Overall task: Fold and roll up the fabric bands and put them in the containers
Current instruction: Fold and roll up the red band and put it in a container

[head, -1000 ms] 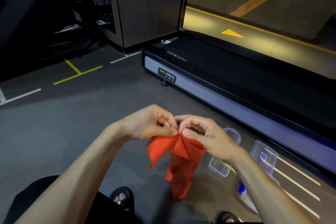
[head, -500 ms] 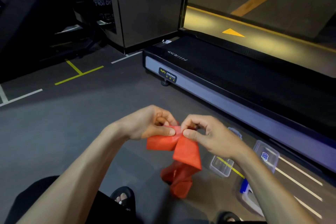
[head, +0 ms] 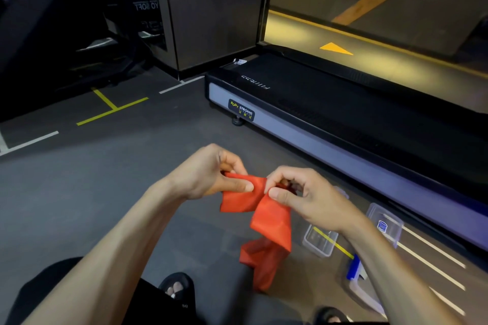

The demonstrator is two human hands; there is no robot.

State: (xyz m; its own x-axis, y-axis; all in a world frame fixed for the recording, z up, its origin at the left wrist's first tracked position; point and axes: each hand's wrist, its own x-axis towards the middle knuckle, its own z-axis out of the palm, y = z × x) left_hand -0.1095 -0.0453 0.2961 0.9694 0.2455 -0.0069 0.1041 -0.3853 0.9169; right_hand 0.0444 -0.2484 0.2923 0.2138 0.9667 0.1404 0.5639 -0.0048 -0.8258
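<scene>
**Red band pinched between both my hands, above the gym floor**

My left hand (head: 211, 174) grips the upper edge of the red fabric band (head: 266, 214), thumb pressed flat on the near face and the other fingers curled behind it. My right hand (head: 301, 192) pinches the same edge just beside it, thumb tip and forefinger closed on the cloth, the remaining fingers curled above. The two thumbs nearly meet at the middle of the band.

From that pinch the band spreads two ways: a short flap lies out to the left under my left thumb, and a longer length falls down and to the right, folded over on itself, with its crumpled lower end hanging toward the floor (head: 105, 192) near my left sandal (head: 177, 286). I cannot tell whether that end touches the ground.

To the right, partly behind my right forearm, a small clear container (head: 318, 244) sits open on the floor over a yellow line. Farther right stands another clear container (head: 385, 221) with a blue label. Near the lower right edge is a third clear container (head: 359, 287), a blue piece on its near side; my arm hides most of it.

Beyond them, the treadmill (head: 330, 105) runs along the far right, its side sticker reading BODY STRONG.
</scene>
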